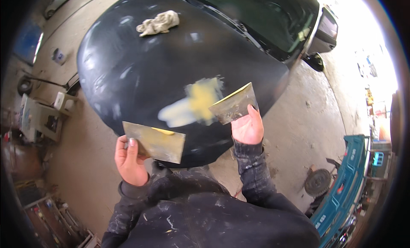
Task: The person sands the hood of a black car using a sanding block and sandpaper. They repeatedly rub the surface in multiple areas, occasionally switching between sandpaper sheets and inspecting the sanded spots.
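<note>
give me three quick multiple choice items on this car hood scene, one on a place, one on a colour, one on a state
1. Where does the crumpled rag lie?
A. on the floor
B. on the far part of the black car hood
C. in the left hand

2. What colour is the filler patch on the hood?
A. yellowish
B. red
C. blue

3. How is the metal spreader in the right hand placed?
A. lying flat on the floor
B. tucked in a pocket
C. its edge set against the filler patch

Answers: 1 B, the rag rests on the hood far from the person. 2 A, the smear is pale yellow. 3 C, the blade meets the patch, while the left hand holds a metal plate carrying a dab of filler.
</note>
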{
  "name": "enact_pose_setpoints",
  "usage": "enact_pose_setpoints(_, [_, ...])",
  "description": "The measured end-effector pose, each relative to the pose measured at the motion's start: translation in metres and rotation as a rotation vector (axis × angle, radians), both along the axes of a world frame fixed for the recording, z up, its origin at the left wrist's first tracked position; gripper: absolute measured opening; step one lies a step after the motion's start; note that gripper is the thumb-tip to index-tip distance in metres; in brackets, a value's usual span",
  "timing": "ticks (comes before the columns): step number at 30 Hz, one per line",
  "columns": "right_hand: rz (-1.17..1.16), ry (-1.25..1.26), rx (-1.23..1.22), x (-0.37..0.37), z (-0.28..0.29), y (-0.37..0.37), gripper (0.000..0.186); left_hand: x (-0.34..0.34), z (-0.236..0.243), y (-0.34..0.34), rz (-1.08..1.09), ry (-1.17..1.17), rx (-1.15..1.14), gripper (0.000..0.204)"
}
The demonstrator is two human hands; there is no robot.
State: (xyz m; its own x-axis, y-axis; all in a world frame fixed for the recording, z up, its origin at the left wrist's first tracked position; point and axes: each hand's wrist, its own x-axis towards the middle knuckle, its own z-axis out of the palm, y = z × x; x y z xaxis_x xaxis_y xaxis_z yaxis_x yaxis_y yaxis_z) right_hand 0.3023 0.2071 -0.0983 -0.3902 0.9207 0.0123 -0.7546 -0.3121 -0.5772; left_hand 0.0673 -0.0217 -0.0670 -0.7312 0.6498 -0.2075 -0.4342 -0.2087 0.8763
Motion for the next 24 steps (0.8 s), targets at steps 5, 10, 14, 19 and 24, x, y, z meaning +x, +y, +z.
enact_pose_setpoints(5, [0.417,0.39,-0.05,-0.048,0.029,-0.049,0.044,0.016,0.016,-0.004,0.031,0.042,-0.001,0.015])
enact_pose_setpoints(10, [0.54,0.092,0.22,-0.074,0.047,-0.111,0.052,-0.004,0.033,-0.032,-0.005,0.197,0.048,0.018])
enact_pose_setpoints(14, [0.621,-0.191,0.562,-0.099,0.053,-0.14,0.05,-0.039,0.039,-0.069,0.0,0.228,0.099,0.019])
enact_pose_setpoints(19, [0.696,-0.551,0.764,-0.146,0.064,-0.196,0.049,-0.106,0.042,-0.143,0.03,0.136,0.244,0.018])
enact_pose_setpoints(24, [0.57,-0.918,0.754,-0.219,0.06,-0.264,0.034,-0.194,0.035,-0.231,-0.06,-0.116,0.328,0.016])
